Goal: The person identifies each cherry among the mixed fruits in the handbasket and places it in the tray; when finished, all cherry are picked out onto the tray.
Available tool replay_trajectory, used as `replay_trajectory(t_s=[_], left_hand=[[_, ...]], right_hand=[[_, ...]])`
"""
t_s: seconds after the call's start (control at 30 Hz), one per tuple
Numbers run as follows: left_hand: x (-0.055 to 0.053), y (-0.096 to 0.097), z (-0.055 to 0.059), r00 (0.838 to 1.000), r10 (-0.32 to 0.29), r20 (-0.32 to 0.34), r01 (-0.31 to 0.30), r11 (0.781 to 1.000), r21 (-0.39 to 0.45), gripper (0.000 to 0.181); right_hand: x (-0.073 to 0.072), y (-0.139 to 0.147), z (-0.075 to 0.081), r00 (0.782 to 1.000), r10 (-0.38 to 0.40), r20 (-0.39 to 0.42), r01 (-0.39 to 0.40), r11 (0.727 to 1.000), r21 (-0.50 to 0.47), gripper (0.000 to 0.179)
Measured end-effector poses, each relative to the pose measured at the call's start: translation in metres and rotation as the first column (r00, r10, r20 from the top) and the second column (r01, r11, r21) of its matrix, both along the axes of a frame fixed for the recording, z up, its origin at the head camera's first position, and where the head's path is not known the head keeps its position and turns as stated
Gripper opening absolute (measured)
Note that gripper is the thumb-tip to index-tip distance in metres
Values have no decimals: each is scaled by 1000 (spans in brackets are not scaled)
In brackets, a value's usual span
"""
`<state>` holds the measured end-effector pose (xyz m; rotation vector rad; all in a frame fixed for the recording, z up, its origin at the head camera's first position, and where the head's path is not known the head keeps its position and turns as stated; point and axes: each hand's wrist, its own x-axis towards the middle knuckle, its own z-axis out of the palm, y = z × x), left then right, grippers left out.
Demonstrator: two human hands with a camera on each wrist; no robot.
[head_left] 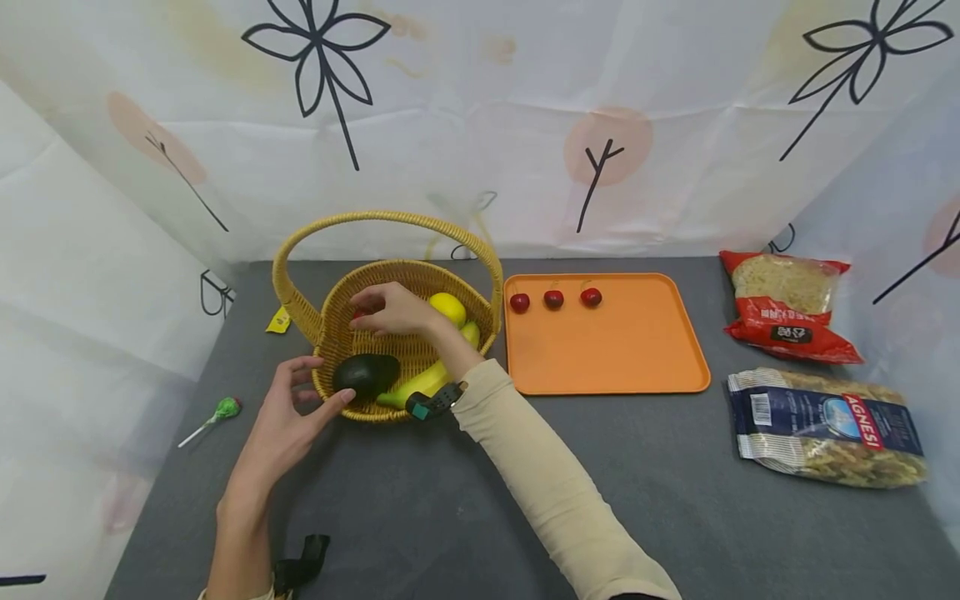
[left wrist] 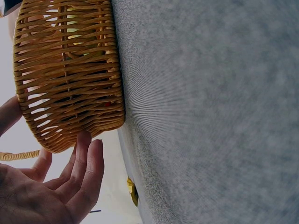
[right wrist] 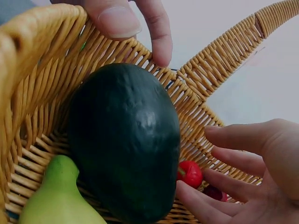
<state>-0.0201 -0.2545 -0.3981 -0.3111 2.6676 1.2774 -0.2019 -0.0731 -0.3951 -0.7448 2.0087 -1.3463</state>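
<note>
A yellow wicker basket (head_left: 382,275) stands on the table, its tall handle upright. My left hand (head_left: 288,417) holds its left rim; the thumb lies over the edge, and fingertips touch the woven outer wall in the left wrist view. Inside, a dark avocado (head_left: 366,375) lies close to that thumb, with a banana (head_left: 427,379) and a yellow lemon (head_left: 447,308) to its right. My right hand (head_left: 397,310) reaches into the basket, fingers spread. In the right wrist view its fingertips are right at a small red fruit (right wrist: 190,173) and a darker cherry (right wrist: 215,192).
An orange tray (head_left: 607,342) with cherries (head_left: 553,299) along its back edge sits right of the basket. A red snack bag (head_left: 791,308) and a pasta bag (head_left: 825,429) lie far right. A green lollipop (head_left: 227,407) and a yellow packet (head_left: 278,320) lie left.
</note>
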Motion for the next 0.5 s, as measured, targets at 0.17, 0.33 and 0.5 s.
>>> replay_trajectory(t_s=[0.17, 0.33, 0.5], left_hand=[[0, 0, 0, 1000, 0, -5, 0, 1000, -1, 87], [0, 0, 0, 1000, 0, -19, 0, 1000, 2, 86], [1, 1, 1, 1000, -1, -26, 1, 1000, 7, 85]], right_hand=[[1, -5, -1, 999, 14, 46, -16, 999, 32, 51], [3, -8, -3, 997, 67, 34, -70, 993, 93, 49], [5, -7, -4, 999, 48, -7, -47, 993, 107, 46]])
